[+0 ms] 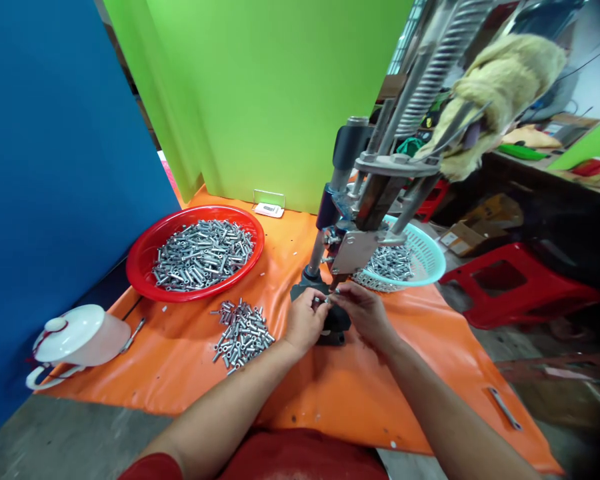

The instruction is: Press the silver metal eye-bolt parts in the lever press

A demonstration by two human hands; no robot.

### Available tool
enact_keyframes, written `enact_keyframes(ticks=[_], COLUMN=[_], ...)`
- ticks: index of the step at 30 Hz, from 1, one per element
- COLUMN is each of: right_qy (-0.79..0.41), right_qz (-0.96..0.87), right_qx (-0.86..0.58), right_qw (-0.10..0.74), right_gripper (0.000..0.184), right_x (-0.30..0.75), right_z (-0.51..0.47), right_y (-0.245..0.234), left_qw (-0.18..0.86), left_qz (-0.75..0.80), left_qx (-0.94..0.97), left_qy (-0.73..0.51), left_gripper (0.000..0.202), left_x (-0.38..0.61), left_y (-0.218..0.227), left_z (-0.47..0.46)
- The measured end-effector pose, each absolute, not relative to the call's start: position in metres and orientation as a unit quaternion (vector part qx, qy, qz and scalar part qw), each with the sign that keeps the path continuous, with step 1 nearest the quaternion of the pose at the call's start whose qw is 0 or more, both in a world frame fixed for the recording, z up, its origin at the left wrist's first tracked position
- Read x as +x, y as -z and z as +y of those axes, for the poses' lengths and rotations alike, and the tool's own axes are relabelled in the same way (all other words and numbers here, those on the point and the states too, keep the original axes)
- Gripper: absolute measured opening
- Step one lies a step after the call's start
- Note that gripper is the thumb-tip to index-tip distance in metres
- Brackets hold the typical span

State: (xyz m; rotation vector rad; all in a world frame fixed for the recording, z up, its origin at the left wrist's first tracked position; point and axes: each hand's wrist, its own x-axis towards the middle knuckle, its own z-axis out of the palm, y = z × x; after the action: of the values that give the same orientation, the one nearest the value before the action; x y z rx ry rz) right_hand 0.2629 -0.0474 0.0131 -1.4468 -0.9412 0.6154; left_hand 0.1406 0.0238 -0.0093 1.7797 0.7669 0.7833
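My left hand point(305, 321) and my right hand point(367, 313) meet at the foot of a hand press point(356, 252), right under its tip. Both have fingers pinched: the left on a small silvery metal piece point(317, 300), the right on another small metal piece point(337, 291). Their exact shape is mostly covered by my fingertips. Beneath the hands is the dark press base point(333, 333). Left of my left hand lies a loose pile of small metal tube-like pieces point(244, 335), some showing ring-shaped ends.
A red basin point(136, 267) full of metal pieces stands at the back left, a light-blue basket point(433, 260) with more behind the press. A white lidded pot point(83, 337) sits at the left edge, a wrench point(504, 408) at the right. A red stool point(525, 283) is beyond the orange-covered table point(300, 407).
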Motion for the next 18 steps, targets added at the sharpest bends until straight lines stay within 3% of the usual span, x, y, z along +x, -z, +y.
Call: enact_keyframes(ticks=[10,14,18], right_qy=[-0.12,-0.156,-0.112], right_qz=[-0.557,-0.565,-0.447], right_qx=[-0.66,-0.682,-0.716], right_qw=[0.489,0.438,0.525], right_gripper=[0.023,0.022,0.03], right_x=[0.262,0.281,0.337], right_z=[-0.047,-0.048,-0.043], right_y=[-0.028,-0.038,-0.1], left_qw=[0.503,0.503,0.519], left_qz=[0.289,0.282,0.298], left_qx=[0.729,0.73,0.711], left_qy=[-0.363,-0.367,-0.37], left_gripper=[0.014,0.012,0.016], left_x=[0.144,0.148,0.151], left_y=[0.008,0.014,0.02], left_z=[0.023,0.024,0.024])
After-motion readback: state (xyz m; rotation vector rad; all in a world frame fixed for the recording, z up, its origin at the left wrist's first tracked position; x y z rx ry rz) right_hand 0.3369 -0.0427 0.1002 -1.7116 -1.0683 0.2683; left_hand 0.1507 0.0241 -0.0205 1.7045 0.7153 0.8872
